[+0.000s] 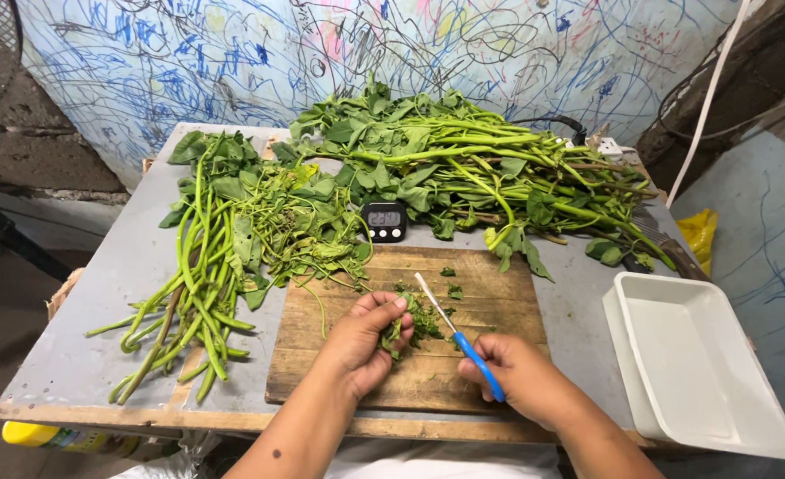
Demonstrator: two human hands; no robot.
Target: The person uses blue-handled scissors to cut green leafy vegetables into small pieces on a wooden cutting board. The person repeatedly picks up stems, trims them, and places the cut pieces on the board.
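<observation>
Grey table (pixel 100 310) bears cutting board (pixel 490 293), greens (pixel 463 168), timer (pixel 384 221), white tray (pixel 702 372).

Relative to the wooden cutting board (pixel 339 364): a small black digital timer (pixel 384 221) just behind it, long green stalks (pixel 188 293) to its left, a leafy pile (pixel 481 168) behind, a white rectangular tub (pixel 702 364) to its right.

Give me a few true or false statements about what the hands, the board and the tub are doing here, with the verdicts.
1. The right hand holds a blue-handled knife. True.
2. The left hand pinches a clump of greens on the wooden cutting board. True.
3. The white tub is full of chopped leaves. False: nothing lies in it.
4. The small timer stands on the cutting board. False: it stands on the grey table, behind the board.
</observation>
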